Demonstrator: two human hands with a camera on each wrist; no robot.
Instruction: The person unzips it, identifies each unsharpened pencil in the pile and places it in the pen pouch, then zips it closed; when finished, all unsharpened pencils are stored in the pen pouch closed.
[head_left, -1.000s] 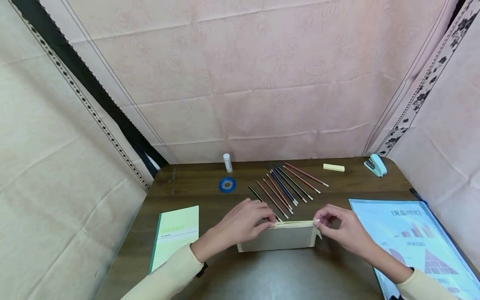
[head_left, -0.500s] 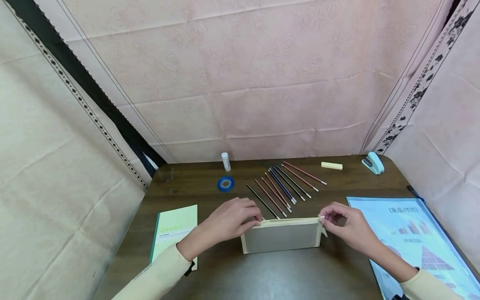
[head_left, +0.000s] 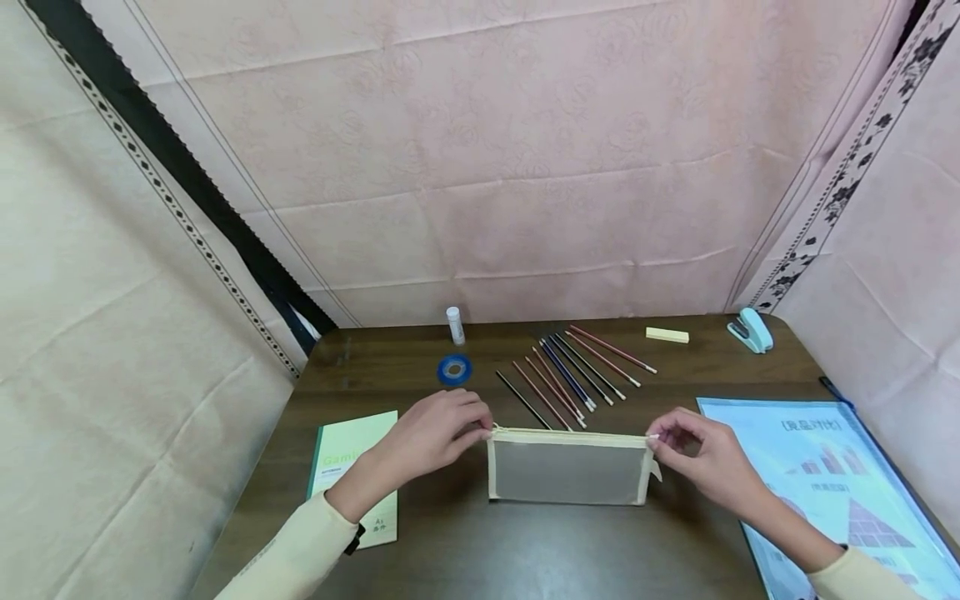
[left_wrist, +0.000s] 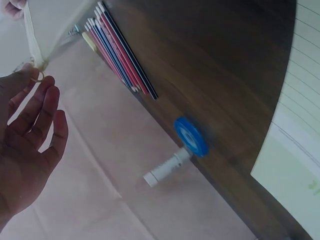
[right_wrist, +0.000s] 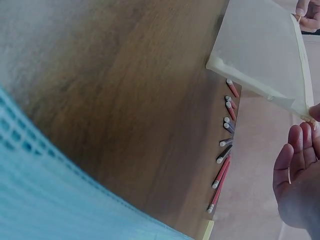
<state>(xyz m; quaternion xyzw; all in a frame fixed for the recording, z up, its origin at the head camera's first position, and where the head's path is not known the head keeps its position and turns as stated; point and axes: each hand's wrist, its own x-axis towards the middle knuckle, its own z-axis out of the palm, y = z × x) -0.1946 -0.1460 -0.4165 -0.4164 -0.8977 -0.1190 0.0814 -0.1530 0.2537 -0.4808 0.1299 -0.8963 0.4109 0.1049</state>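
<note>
A translucent grey pencil pouch [head_left: 570,472] with a cream zipper edge stands upright on the table in the head view. My left hand [head_left: 442,429] pinches the zipper pull at its top left corner; in the left wrist view a small ring shows between the thumb and fingertips of that hand [left_wrist: 37,125]. At the top right corner, my right hand [head_left: 693,450] pinches the pouch's end between thumb and forefinger. The right wrist view shows the pouch [right_wrist: 260,50] stretched between both hands. Behind it lies a fanned row of pencils [head_left: 558,375], their lower ends partly hidden.
A blue tape roll [head_left: 454,369] and a glue stick [head_left: 455,326] are at the back left. An eraser-like cream block [head_left: 667,335] and a turquoise stapler [head_left: 751,331] sit at the back right. A green notebook [head_left: 378,521] lies left, a blue document folder [head_left: 825,475] right.
My left hand has slid left along the pouch's top edge, from partway along to the left corner. The pouch's front has come into fuller view; my right hand has shifted slightly right.
</note>
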